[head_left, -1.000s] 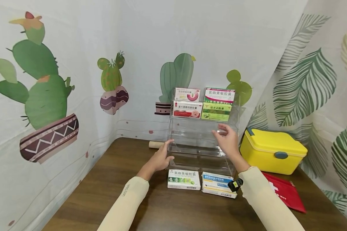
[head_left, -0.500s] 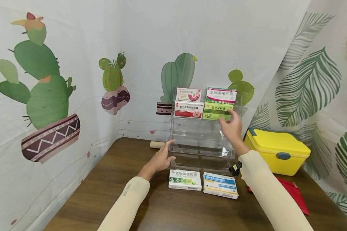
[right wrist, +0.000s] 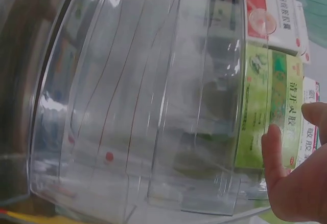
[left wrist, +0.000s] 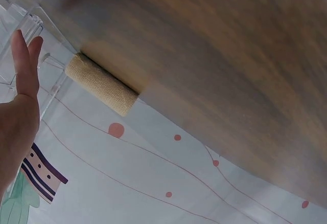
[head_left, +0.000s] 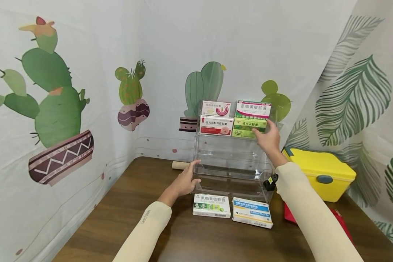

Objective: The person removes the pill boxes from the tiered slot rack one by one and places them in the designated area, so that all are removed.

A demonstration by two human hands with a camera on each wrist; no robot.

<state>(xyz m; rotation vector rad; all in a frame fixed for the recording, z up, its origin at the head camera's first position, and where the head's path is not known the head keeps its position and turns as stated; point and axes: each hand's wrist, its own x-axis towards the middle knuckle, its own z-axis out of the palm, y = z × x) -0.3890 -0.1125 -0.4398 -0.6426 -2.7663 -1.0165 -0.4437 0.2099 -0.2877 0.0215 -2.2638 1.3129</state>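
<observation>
A clear acrylic tiered display rack [head_left: 227, 149] stands on the table. Four medicine cartons fill its upper tiers: a pink-and-white box [head_left: 216, 108], a magenta-and-white box [head_left: 253, 109], a red-and-white box [head_left: 216, 126] and a light-green box [head_left: 245, 127]. My right hand [head_left: 269, 138] is at the green box's right end, thumb over its front and a finger by its top edge, not curled round it. My left hand [head_left: 184, 181] rests along the rack's lower left side with its fingers extended. In front of the rack lie a green-and-white box [head_left: 211, 205] and a blue-and-white box [head_left: 252, 212].
A yellow case [head_left: 327, 174] with a grey latch stands right of the rack, and a red pouch [head_left: 289, 214] lies partly under the right sleeve. Behind the left hand lies a beige roll [left wrist: 102, 83]. Patterned curtains [head_left: 163, 43] hang behind the table.
My right hand has risen from the rack's middle tier to the light-green box, then shifted to its right end. The left hand has stayed at the rack's side.
</observation>
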